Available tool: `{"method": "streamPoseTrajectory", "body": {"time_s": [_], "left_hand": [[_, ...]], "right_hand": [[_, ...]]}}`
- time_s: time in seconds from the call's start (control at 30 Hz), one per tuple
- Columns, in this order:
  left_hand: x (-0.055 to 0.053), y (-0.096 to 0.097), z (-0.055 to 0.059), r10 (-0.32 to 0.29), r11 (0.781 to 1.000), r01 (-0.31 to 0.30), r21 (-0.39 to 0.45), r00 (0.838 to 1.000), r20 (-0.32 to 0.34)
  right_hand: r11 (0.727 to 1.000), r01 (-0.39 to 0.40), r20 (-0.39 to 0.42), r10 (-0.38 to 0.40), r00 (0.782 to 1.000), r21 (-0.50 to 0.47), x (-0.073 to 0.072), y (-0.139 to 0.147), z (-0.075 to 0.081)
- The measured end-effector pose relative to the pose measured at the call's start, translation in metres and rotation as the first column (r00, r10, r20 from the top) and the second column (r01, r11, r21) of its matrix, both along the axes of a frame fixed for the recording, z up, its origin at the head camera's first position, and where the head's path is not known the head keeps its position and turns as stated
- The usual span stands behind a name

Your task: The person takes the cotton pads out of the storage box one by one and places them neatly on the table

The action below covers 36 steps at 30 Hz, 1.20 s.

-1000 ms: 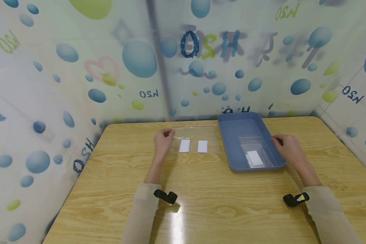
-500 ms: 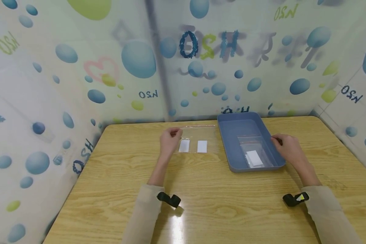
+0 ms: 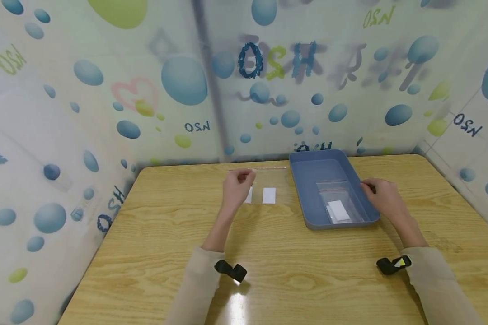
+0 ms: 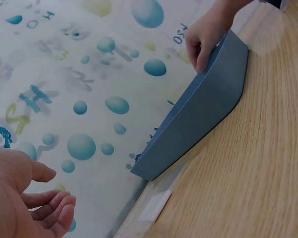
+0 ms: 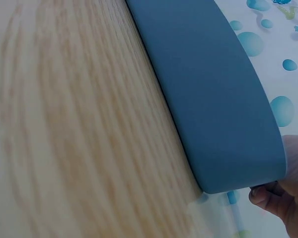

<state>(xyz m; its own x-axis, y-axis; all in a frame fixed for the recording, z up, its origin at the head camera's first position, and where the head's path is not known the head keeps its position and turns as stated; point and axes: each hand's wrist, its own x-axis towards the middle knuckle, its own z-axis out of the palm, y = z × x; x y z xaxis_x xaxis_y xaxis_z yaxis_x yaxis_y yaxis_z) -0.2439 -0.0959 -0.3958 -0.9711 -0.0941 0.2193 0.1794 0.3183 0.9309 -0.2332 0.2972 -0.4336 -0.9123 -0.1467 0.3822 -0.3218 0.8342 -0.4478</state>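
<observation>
My left hand [image 3: 237, 187] hovers over clear zip-seal plastic [image 3: 282, 178] with a red line along its far edge. Two white rectangles [image 3: 269, 195] show on this plastic, the left one partly hidden by the hand. Whether it is one bag or two side by side, I cannot tell. In the left wrist view, the left hand [image 4: 25, 198] has loosely bent fingers, with nothing between them and the thumb. My right hand [image 3: 382, 196] pinches the right rim of a blue-grey tray [image 3: 323, 164]. Inside the tray lie clear zip bags [image 3: 351, 196] with a white rectangle on top.
The wooden table [image 3: 301, 271] runs back to a patterned curtain [image 3: 244, 117], and the tray's far edge stands close to it. Each sleeve carries a black wrist camera [image 3: 231, 271] near the cuff.
My left hand has moved right across the clear plastic, covering most of the left white rectangle. The right hand has stayed at the tray's rim, and the tray has not visibly shifted.
</observation>
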Motion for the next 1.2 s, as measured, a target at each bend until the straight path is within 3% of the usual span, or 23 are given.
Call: {"method": "streamPoseTrajectory", "body": {"time_s": [0.7,1.2], "left_hand": [[0.009,0.038,0.002,-0.129,0.991,0.129,0.021,0.991,0.033],[0.008,0.07,-0.001,-0.158,0.987,0.158,0.017,0.987,0.021]], "right_hand": [[1.0,0.001,-0.002,-0.001,1.0,-0.012,-0.001,0.001,-0.002],[1.0,0.001,-0.006,-0.001,1.0,-0.005,0.0,0.001,-0.001]]}}
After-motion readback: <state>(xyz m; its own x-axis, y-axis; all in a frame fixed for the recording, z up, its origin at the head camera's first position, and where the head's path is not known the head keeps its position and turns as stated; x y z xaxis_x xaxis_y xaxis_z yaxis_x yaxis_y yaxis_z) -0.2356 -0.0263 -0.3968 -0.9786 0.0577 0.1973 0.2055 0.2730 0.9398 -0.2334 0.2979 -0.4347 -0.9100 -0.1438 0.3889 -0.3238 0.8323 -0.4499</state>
